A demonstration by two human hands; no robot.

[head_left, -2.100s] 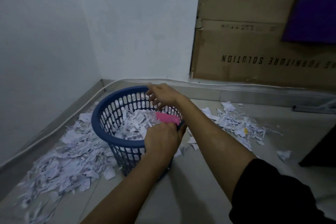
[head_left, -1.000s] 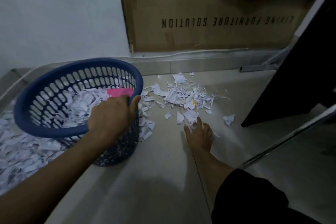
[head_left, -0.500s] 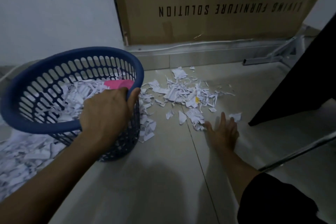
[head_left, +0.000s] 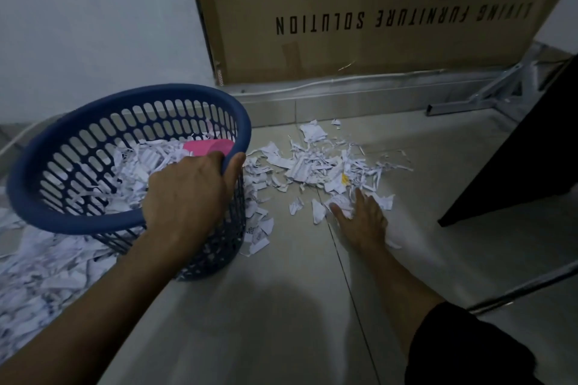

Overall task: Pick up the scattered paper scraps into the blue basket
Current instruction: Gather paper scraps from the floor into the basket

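Scraps are the business, and nearest the camera the left-hand heap (head_left: 40, 275) spreads over the floor tiles (head_left: 266, 322) beside and under the tilted basket. Up from there, the left hand (head_left: 187, 197) grips the blue basket (head_left: 93, 222) at its near rim, fingers curled over the edge and thumb outside, tipping the mouth toward the right. Inside sit plenty of white shreds and one pink piece (head_left: 208, 147).

Across the tile seam, the right hand (head_left: 362, 219) lies flat on the floor with fingers spread, pressing on the near edge of the right-hand pile (head_left: 325, 166); it grips nothing that I can make out, though the dim light makes it hard to say whether a scrap is caught under the fingertips.

For this step, I judge a raking sweep beats pinching: draw the fingers together through the loose bits, bunch a handful against the palm, then lift it over the rim. Keeping the basket tipped and just beside the pile shortens the carry, and thin shreds will likely flutter free if the fist is loose.

Further on, the pile trails toward the skirting (head_left: 344, 100), where a cardboard box (head_left: 375, 9) leans against the wall. A dark panel (head_left: 516, 166) stands to the right.
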